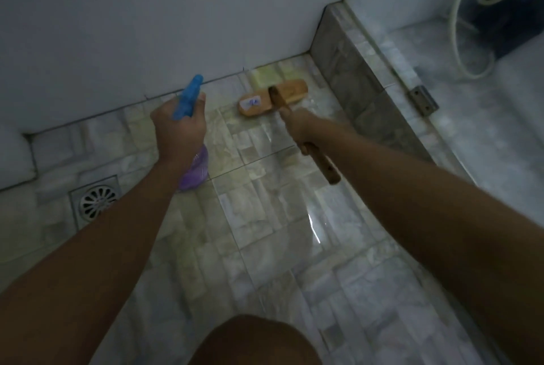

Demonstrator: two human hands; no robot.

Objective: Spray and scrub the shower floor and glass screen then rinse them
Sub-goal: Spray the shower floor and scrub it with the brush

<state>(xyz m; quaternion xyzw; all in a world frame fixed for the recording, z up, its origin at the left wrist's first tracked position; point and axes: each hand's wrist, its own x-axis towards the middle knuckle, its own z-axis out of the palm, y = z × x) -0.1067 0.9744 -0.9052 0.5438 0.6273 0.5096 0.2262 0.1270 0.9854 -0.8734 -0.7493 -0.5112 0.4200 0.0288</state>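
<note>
Left hand (179, 126) I saw wrapped round the spray bottle (188, 99), blue nozzle towards the wall, right hand (300, 126) clenched on the wooden brush (265, 99) handle, brush head down on the wet shower floor (265, 217) near the corner, drain (95, 202) off left

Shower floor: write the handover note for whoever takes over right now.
Left hand grips the spray bottle, nozzle pointing forward.
Right hand grips the brush handle; brush head rests on the floor near the far corner by the kerb.
Floor looks wet and glossy; how much is scrubbed cannot be told.
Left: likely more floor, the glass screen, then rinsing.
</note>
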